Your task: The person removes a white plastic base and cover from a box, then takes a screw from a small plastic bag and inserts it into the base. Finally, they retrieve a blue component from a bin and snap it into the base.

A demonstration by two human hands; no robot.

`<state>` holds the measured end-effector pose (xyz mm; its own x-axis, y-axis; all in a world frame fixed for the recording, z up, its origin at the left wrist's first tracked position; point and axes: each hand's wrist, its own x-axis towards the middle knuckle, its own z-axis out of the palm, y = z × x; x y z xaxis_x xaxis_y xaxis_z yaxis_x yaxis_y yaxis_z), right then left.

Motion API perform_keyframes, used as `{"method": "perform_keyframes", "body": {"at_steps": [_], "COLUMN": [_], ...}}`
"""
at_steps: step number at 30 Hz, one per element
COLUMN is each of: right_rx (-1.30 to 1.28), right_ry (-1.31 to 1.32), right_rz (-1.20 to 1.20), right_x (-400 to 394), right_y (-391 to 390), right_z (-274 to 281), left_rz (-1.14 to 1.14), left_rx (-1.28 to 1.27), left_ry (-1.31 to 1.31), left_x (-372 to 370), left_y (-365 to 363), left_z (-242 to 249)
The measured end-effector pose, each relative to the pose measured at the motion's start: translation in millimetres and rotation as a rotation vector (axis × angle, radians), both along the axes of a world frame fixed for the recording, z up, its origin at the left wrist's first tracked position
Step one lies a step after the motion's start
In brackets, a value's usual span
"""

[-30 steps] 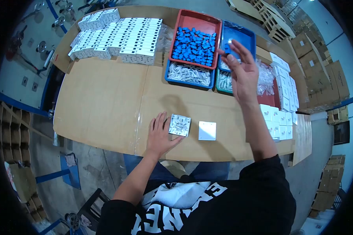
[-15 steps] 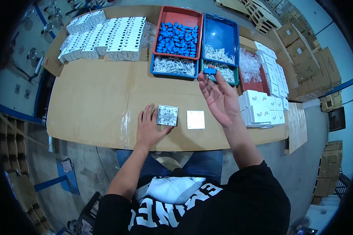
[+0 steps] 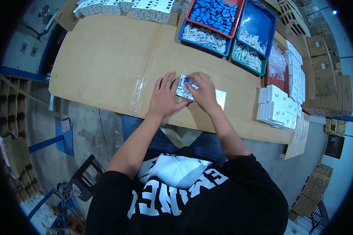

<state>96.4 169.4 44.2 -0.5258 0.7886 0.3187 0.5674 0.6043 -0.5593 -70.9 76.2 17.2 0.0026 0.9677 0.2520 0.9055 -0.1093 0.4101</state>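
Observation:
A square block [image 3: 180, 91] with a whitish-grey patterned top lies on the cardboard-covered table. My left hand [image 3: 163, 98] braces its left side and near edge between forefinger and thumb, the other fingers stretched out. Over the top of the block, my right hand [image 3: 204, 93] pinches a small blue plastic piece [image 3: 186, 80] and presses it close to the far edge; how it sits there is partly hidden by the fingers. A flat white square plate [image 3: 222, 99] rests just right of the block, partly covered by the right wrist.
Beyond the hands stand a red tray [image 3: 187, 17] of blue pieces, a blue tray [image 3: 181, 36] of white slender parts, and a blue bin [image 3: 271, 27] above a green tray [image 3: 259, 73]. White boxes [image 3: 276, 105] are stacked right. Rows of white units [image 3: 151, 11] line the far left.
My right hand has come down from near the trays to the block, bringing the blue piece. My left hand stays beside the block. The camera view has shifted and tilted.

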Motion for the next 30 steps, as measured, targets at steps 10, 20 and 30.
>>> {"method": "perform_keyframes", "body": {"at_steps": [10, 20, 30], "right_rx": [0.076, 0.122, 0.12], "right_ry": [-0.017, -0.045, -0.061], "right_rz": [0.037, 0.002, -0.03], "right_x": [-12.4, -13.8, -13.3], "right_y": [-0.3, -2.7, -9.2], "right_z": [-9.4, -17.6, -20.4], "left_rz": [-0.007, -0.009, -0.012], "left_rx": [-0.03, -0.041, -0.029], "left_ry": [0.008, 0.023, -0.045], "left_x": [-2.3, -3.4, -3.3], "left_y": [0.5, 1.0, 0.2], "left_z": [0.1, -0.5, 1.2]}}
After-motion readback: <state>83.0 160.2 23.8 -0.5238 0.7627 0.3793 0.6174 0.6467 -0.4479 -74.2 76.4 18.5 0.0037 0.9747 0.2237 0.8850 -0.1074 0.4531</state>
